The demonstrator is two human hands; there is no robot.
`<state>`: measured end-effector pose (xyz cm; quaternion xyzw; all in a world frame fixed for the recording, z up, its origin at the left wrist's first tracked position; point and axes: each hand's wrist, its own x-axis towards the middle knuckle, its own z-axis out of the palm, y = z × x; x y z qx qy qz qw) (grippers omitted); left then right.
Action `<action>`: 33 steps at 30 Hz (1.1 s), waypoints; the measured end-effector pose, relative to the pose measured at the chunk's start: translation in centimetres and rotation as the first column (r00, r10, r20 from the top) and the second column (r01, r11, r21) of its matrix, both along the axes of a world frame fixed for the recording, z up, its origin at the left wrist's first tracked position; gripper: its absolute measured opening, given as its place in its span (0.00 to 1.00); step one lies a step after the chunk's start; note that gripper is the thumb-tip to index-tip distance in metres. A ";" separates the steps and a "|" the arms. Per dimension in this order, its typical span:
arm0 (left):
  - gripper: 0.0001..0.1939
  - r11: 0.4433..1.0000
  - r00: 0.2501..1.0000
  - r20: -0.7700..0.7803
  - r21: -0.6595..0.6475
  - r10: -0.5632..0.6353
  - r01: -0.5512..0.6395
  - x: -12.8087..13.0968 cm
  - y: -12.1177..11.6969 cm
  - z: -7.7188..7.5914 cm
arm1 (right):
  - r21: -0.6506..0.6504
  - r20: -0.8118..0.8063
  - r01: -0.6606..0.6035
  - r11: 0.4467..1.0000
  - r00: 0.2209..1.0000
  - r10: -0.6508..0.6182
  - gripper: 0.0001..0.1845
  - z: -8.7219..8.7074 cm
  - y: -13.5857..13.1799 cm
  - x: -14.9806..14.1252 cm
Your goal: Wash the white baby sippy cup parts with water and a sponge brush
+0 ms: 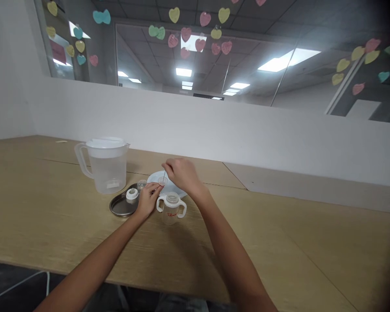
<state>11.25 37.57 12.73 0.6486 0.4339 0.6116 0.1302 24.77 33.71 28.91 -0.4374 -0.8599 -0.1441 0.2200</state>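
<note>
A small clear part, too small to make out in detail, sits pinched between the fingertips of the left hand, raised just above the table. A thin stick rises from that part into the right hand, whose thumb and forefinger close on its upper end. Both hands are curled shut around these 2 things, fingertips nearly meeting; the right hand hovers just above and behind the left.

Directly under the grip, toward the person, stands a clear cup with 2 white handles and red lettering on its side; its top is open. Just behind the grip lies a white bowl, partly hidden by the right hand. To the left of the grip, touching the edge of the left hand in view, a round metal tray rests flat on the table and carries a white ring cap and, further back, a small clear dome. Beyond the tray, further left and back, stands a clear plastic jug with a white lid and a handle facing left; it holds water. A pale partition wall runs behind the table.
</note>
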 end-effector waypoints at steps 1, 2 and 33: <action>0.14 1.000 1.000 0.029 0.007 0.004 -0.004 0.0 0.0 0.0 | 0.013 -0.020 0.005 1.000 1.000 -0.004 0.19 0.1 -0.1 0.0; 0.14 1.000 0.999 0.052 0.015 0.007 -0.008 0.0 0.0 0.0 | 0.026 -0.041 0.009 1.000 0.999 -0.008 0.19 0.2 -0.1 0.1; 0.10 1.000 1.000 -0.008 -0.005 0.009 -0.009 0.5 -0.2 0.7 | 0.220 -0.571 0.090 0.971 0.819 0.053 0.21 3.0 -1.4 3.4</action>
